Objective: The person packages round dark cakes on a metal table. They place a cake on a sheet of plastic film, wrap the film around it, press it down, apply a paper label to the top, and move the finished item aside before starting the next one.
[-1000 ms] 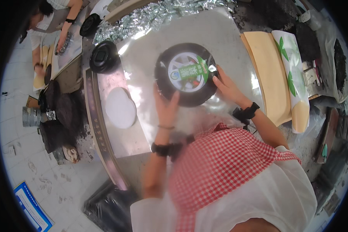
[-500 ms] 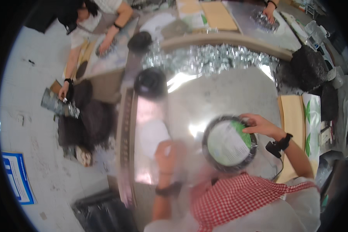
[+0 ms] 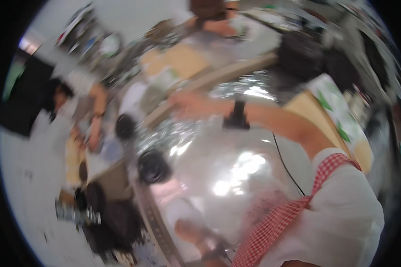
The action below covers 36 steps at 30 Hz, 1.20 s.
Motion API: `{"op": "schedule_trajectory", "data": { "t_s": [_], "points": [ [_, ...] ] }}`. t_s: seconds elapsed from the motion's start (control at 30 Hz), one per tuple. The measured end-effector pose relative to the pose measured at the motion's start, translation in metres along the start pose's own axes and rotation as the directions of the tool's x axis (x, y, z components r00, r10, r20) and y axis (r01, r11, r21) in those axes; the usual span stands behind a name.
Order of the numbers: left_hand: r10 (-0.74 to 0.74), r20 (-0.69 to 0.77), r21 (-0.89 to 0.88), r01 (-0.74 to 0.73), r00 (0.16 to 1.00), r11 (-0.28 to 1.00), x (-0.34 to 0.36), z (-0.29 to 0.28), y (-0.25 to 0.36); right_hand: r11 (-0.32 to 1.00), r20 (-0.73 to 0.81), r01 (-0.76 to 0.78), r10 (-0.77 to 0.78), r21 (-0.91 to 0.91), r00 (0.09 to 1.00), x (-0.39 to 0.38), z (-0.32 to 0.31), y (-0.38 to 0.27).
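Note:
My right arm, with a black wristband, stretches across a shiny metal table (image 3: 218,155). My right hand (image 3: 189,104) is over the wooden rail (image 3: 240,71) at the far side, its fingers smeared by motion. Near it, beyond the rail, lie a greyish round thing (image 3: 153,99) and a white one (image 3: 133,99). My left hand (image 3: 188,231) is low by the table's left side, beside a white round sheet (image 3: 180,209); blur hides its fingers. The round black-rimmed package with a green and white label does not show on the table now.
Silver shreds (image 3: 165,138) lie along the rail. A black round object (image 3: 153,167) sits at the left rim, another (image 3: 125,127) beyond it. Brown and leaf-printed sheets (image 3: 318,111) are at right. A black cable (image 3: 285,164) crosses the table. Co-workers' hands (image 3: 93,141) work at far left.
My right hand has left the round package and swung far forward and left. The package has gone from the table before me. The view has turned; my left hand stays near the white sheet.

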<state>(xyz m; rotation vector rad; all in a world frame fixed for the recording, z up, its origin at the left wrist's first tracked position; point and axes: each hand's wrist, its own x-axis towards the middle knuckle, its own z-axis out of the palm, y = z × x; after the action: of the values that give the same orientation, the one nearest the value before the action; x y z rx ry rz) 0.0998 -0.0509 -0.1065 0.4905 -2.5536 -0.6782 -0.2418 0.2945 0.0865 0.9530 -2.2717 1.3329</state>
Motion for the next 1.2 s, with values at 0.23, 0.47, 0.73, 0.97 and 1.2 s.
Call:
{"op": "schedule_trajectory", "data": {
  "t_s": [0.23, 0.47, 0.73, 0.97, 1.2],
  "points": [
    [0.306, -0.22, 0.136, -0.282, 0.926, 0.95, 0.004, 0.024, -0.064, 0.941, 0.145, -0.338, 0.332, 0.016, 0.932, -0.308, -0.055, -0.057],
    [0.327, -0.162, 0.278, -0.276, 0.931, 0.92, 0.014, 0.053, -0.04, 0.512, -0.778, -0.806, 0.359, -0.298, 0.516, -0.408, -0.307, -0.001],
    [0.372, -0.065, 0.279, -0.341, 0.926, 0.898, 0.014, 0.079, 0.029, -0.293, -0.413, -0.302, 0.482, -0.907, 0.772, -0.466, -0.441, 0.106],
    [0.376, 0.002, 0.283, -0.361, 0.927, 0.889, 0.011, 0.102, 0.061, -0.208, -0.325, -0.257, 0.443, -0.944, 0.835, -0.49, -0.46, 0.126],
    [0.369, 0.02, 0.275, -0.36, 0.929, 0.892, 0.02, 0.116, 0.077, 0.43, -0.935, -0.85, 0.035, -0.305, 0.353, -0.435, -0.482, 0.065]
  ]
}}
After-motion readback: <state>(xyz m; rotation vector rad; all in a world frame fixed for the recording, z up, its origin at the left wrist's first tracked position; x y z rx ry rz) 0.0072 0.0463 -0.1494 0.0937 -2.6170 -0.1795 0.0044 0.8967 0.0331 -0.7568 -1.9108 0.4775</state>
